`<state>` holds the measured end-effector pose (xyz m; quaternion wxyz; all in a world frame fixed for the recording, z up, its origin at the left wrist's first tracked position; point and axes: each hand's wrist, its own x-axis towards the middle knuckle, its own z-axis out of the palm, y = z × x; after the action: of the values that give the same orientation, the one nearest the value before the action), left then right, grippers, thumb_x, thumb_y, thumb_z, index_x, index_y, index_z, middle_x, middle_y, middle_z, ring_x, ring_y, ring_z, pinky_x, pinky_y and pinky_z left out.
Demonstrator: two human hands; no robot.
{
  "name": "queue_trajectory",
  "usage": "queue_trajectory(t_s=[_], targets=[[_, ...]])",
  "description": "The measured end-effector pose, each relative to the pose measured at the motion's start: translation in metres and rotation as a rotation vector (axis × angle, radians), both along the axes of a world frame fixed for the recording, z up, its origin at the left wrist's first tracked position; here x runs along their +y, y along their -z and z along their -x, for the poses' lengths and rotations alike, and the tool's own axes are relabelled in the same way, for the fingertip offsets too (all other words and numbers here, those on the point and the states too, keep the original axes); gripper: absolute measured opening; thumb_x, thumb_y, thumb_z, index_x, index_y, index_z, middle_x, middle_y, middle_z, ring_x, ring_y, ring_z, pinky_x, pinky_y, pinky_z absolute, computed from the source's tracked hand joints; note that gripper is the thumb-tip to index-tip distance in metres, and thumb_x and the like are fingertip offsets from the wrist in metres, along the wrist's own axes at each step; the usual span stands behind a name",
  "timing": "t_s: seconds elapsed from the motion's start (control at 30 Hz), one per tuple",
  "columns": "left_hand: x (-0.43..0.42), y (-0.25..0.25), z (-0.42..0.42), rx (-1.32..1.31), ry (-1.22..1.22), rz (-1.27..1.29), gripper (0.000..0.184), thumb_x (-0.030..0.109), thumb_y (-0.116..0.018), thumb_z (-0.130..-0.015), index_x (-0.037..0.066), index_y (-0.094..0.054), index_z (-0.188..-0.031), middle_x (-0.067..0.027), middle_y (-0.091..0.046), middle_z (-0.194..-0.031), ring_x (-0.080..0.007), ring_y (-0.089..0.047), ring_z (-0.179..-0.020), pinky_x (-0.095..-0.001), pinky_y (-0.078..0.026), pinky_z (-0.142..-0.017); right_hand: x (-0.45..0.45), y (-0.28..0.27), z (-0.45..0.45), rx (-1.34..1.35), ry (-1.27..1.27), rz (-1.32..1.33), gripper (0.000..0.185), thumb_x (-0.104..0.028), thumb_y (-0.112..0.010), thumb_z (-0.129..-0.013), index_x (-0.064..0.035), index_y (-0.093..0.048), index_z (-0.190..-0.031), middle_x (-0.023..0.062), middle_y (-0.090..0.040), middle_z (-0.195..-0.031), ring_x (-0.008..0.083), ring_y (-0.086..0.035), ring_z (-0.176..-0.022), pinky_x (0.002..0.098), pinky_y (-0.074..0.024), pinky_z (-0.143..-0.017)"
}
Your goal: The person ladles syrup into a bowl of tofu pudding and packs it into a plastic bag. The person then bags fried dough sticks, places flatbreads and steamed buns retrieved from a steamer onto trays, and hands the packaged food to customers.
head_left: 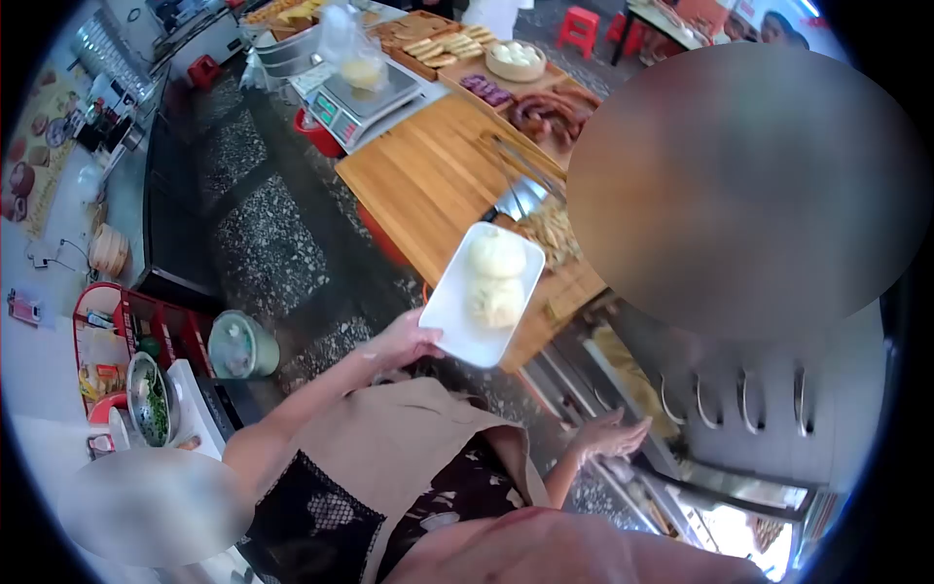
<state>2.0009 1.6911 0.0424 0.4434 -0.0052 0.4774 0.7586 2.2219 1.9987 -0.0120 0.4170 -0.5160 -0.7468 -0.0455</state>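
My left hand (pixel 409 339) grips the lower left edge of a white rectangular tray (pixel 452 313), held tilted over the near edge of a wooden board (pixel 423 165). Two pale round buns (pixel 496 255) lie on the tray, one above the other. Further right and lower, my right hand (pixel 613 436) is empty, its fingers spread beside the metal counter front. Just past the tray on the board are a pile of chopped food (pixel 553 237), a broad metal blade (pixel 523 198) and metal tongs (pixel 525 161).
A digital scale (pixel 362 97) carries a plastic bag. Behind it stand wooden trays with sausages (pixel 550 115), purple pieces (pixel 484 90) and a basket (pixel 516 64) of white round items. At left are a bucket (pixel 241 346) and a bowl of greens (pixel 153 394). Blurred patches hide parts.
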Motion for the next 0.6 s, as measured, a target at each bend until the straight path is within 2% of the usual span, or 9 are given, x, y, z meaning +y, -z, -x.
queue_trajectory(t_s=[0.03,0.1,0.2,0.37,0.4,0.47,0.5,0.57,0.6], targets=[[-0.015,-0.007,0.012,-0.003,0.001,0.007,0.047,0.005,-0.064,-0.082,0.002,-0.047,-0.126,-0.0088,-0.062,-0.106,-0.0190,-0.064,-0.086,-0.0296,-0.056,-0.068,-0.020,-0.012,0.038,0.172,-0.120,0.016,0.039,-0.015,-0.059,-0.088,0.0046,-0.051,-0.120,0.0184,-0.056,-0.121,0.0372,-0.051,-0.113,0.0466,-0.0386,-0.098],[-0.057,-0.007,0.047,-0.030,0.009,0.019,0.046,0.006,-0.064,-0.081,0.001,-0.049,-0.124,-0.0089,-0.063,-0.103,-0.0183,-0.064,-0.085,-0.0285,-0.056,-0.067,-0.061,-0.030,0.122,0.281,-0.548,0.556,0.027,-0.006,-0.056,-0.088,0.0025,-0.058,-0.113,0.0173,-0.062,-0.109,0.0293,-0.059,-0.103,0.0382,-0.0438,-0.093],[-0.134,-0.010,0.117,0.014,0.073,0.036,0.047,0.011,-0.065,-0.082,0.000,-0.049,-0.124,-0.0080,-0.063,-0.102,-0.0171,-0.064,-0.085,-0.0273,-0.056,-0.067,-0.131,-0.074,0.259,0.163,-1.076,1.087,0.043,-0.034,-0.044,-0.098,0.0018,-0.056,-0.120,0.0152,-0.061,-0.112,0.0198,-0.059,-0.100,0.0322,-0.0447,-0.087],[-0.254,-0.028,0.279,0.170,0.376,0.131,0.042,0.012,-0.060,-0.075,-0.003,-0.056,-0.114,-0.0084,-0.065,-0.089,-0.0164,-0.065,-0.069,-0.0264,-0.055,-0.056,-0.236,-0.097,0.426,-0.428,-1.162,1.289,0.041,-0.035,-0.046,-0.094,0.0006,-0.064,-0.101,0.0112,-0.064,-0.089,0.0197,-0.061,-0.085,0.0306,-0.0480,-0.074],[-0.284,-0.038,0.338,0.172,0.364,0.184,0.040,0.010,-0.056,-0.071,-0.004,-0.058,-0.108,-0.0103,-0.065,-0.081,-0.0177,-0.064,-0.060,-0.0271,-0.053,-0.051,-0.263,-0.098,0.473,-0.493,-1.234,1.258,0.037,-0.032,-0.046,-0.093,0.0004,-0.065,-0.097,0.0099,-0.064,-0.085,0.0199,-0.061,-0.079,0.0305,-0.0487,-0.069],[-0.309,-0.053,0.394,0.224,0.388,0.201,0.037,0.011,-0.055,-0.071,-0.006,-0.058,-0.105,-0.0112,-0.065,-0.078,-0.0187,-0.065,-0.061,-0.0275,-0.053,-0.049,-0.281,-0.100,0.512,-0.584,-1.514,0.856,0.030,-0.026,-0.051,-0.088,0.0002,-0.065,-0.091,0.0102,-0.064,-0.079,0.0193,-0.060,-0.063,0.0289,-0.0488,-0.056],[-0.318,-0.060,0.423,0.235,0.389,0.199,0.037,0.011,-0.055,-0.071,-0.006,-0.058,-0.104,-0.0111,-0.065,-0.078,-0.0187,-0.065,-0.060,-0.0274,-0.053,-0.048,-0.284,-0.104,0.538,-0.618,-1.562,0.894,0.028,-0.024,-0.057,-0.083,0.0013,-0.065,-0.093,0.0107,-0.065,-0.080,0.0179,-0.060,-0.064,0.0290,-0.0501,-0.057],[-0.334,-0.065,0.483,0.254,0.387,0.166,0.037,0.011,-0.056,-0.070,-0.007,-0.059,-0.103,-0.0106,-0.065,-0.076,-0.0183,-0.064,-0.058,-0.0273,-0.052,-0.046,-0.300,-0.110,0.587,-0.096,-1.210,1.879,0.028,-0.018,-0.061,-0.076,0.0032,-0.064,-0.095,0.0108,-0.065,-0.080,0.0179,-0.062,-0.065,0.0300,-0.0518,-0.057],[-0.339,-0.065,0.518,0.256,0.406,0.079,0.038,0.014,-0.057,-0.071,-0.008,-0.059,-0.102,-0.0103,-0.065,-0.075,-0.0180,-0.063,-0.056,-0.0272,-0.052,-0.045,-0.305,-0.123,0.610,-0.110,-1.180,1.881,0.029,-0.015,-0.061,-0.075,0.0042,-0.063,-0.096,0.0104,-0.065,-0.080,0.0185,-0.062,-0.065,0.0305,-0.0521,-0.056]])
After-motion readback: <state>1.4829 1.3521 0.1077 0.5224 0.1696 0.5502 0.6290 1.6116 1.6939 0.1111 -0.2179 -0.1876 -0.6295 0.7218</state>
